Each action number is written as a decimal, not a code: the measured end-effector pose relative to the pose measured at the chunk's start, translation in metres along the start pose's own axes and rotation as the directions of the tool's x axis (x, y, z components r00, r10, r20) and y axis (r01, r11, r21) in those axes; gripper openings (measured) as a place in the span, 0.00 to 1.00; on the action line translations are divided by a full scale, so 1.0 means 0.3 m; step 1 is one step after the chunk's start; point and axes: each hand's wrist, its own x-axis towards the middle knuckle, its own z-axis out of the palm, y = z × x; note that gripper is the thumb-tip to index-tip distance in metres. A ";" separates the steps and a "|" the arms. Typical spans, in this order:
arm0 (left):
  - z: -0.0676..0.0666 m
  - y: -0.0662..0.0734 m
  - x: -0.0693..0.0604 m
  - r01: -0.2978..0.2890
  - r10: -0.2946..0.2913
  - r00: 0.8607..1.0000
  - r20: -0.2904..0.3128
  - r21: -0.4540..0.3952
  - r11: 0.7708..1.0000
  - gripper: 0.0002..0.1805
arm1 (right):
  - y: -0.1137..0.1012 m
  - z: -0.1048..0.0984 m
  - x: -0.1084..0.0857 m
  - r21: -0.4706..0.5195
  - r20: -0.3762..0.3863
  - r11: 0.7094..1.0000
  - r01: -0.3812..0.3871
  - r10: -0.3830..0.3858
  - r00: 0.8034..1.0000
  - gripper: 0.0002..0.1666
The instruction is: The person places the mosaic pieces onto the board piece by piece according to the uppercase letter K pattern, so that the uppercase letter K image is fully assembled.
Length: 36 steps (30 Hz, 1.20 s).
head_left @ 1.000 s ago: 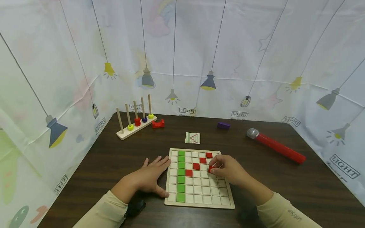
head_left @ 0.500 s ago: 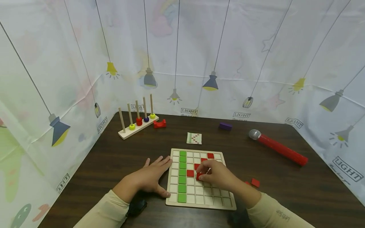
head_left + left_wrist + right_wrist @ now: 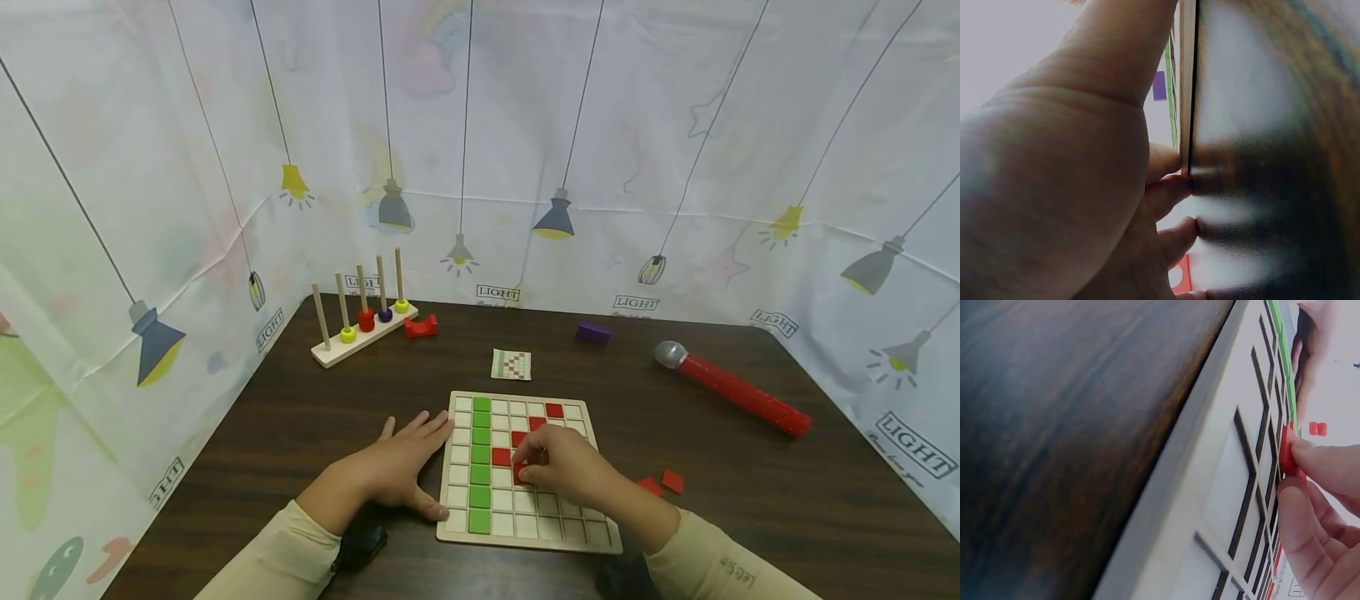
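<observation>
A wooden grid board [image 3: 549,527] lies on the dark table, with a column of green square tiles [image 3: 480,475] near its left side and red tiles [image 3: 501,457] stepping diagonally up to the right. Between thumb and forefinger my right hand [image 3: 570,468] pinches one more red tile [image 3: 1287,450], low over the board, below and right of the lowest red one. In the right wrist view that tile is tilted against the grid; whether it sits in a cell I cannot tell. My left hand [image 3: 401,467] rests spread on the table, fingertips and thumb touching the board's left edge.
Loose red tiles [image 3: 672,481] lie right of the board, partly behind my right forearm. A pattern card [image 3: 512,365] lies beyond it. Farther back are a peg stand [image 3: 365,333] with rings, a red curved block [image 3: 421,327], a purple block [image 3: 593,333] and a red microphone [image 3: 742,393].
My right hand has moved left and slightly towards me across the board with the red tile. Loose red tiles have come into view beside the right forearm. My left hand stays in place.
</observation>
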 end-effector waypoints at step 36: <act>0.008 -0.004 0.004 0.010 -0.011 1.000 0.007 0.010 1.000 0.69 | 0.073 -0.083 -0.129 -0.228 -0.135 0.974 0.007 -0.039 0.990 0.10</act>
